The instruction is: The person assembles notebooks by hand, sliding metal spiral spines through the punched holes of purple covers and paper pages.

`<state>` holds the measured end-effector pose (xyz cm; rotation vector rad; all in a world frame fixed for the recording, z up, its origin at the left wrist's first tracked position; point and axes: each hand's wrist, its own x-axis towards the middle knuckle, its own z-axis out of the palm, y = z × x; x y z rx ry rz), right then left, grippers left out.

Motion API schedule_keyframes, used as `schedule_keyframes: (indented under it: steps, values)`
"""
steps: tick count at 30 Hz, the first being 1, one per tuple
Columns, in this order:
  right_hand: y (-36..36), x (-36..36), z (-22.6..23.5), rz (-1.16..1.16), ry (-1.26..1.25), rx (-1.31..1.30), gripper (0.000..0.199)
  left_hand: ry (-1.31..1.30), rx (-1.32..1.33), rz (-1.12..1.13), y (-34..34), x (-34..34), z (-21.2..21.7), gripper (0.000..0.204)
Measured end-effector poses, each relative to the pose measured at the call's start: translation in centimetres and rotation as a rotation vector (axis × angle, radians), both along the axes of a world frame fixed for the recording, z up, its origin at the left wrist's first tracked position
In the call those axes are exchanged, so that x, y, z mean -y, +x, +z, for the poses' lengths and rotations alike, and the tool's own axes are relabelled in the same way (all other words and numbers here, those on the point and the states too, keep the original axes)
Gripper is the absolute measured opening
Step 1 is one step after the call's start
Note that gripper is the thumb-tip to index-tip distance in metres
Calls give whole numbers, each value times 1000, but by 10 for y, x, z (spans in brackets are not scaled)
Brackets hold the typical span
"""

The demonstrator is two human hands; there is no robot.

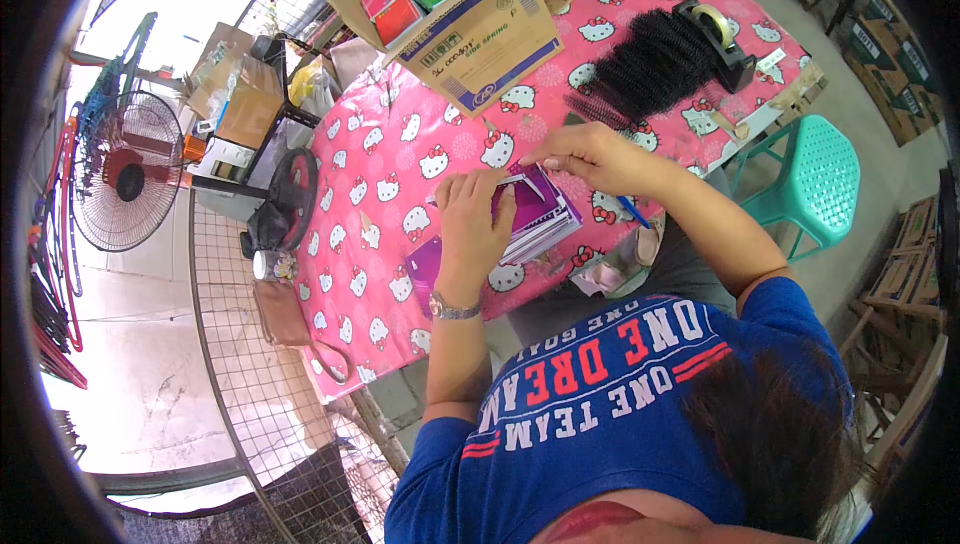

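A stack of purple-covered notebooks [548, 227] with white page edges lies near the front of the table. My left hand [470, 219], with a metal watch at the wrist, is closed on the top purple notebook [528, 196], its thumb over the cover. At the far right corner of the stack is my right hand [590, 157]. Its fingers are drawn together, and what they pinch, if anything, is too small to make out. Another purple cover [424, 266] shows beside my left wrist. A blue pen [632, 211] rests right of the stack.
The table has a pink cartoon-cat cloth [370, 189]. At the back stands a carton [490, 44] of colourful notebooks. Black spiral binding coils [650, 64] lie beside a tape dispenser [722, 44]. A green stool [810, 179] stands right; a fan [130, 179] stands left.
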<state>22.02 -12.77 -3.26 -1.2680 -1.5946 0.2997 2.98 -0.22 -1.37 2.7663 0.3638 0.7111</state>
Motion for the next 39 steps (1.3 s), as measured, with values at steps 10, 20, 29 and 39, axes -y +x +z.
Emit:
schedule_keyframes:
  steps: [10, 20, 29, 39]
  values:
    - [1, 6, 5, 13, -72, 162, 26, 22, -58, -5, 1, 5, 2, 20]
    - [-17, 15, 12, -178, -232, 174, 47, 85, -78, 27, 4, 19, 3, 25]
    - [45, -64, -66, -292, -597, -206, 46, 12, -96, 37, -7, 14, 0, 20]
    - [31, -63, -90, -487, -730, 346, 56, 114, 9, 123, -15, 7, -8, 23]
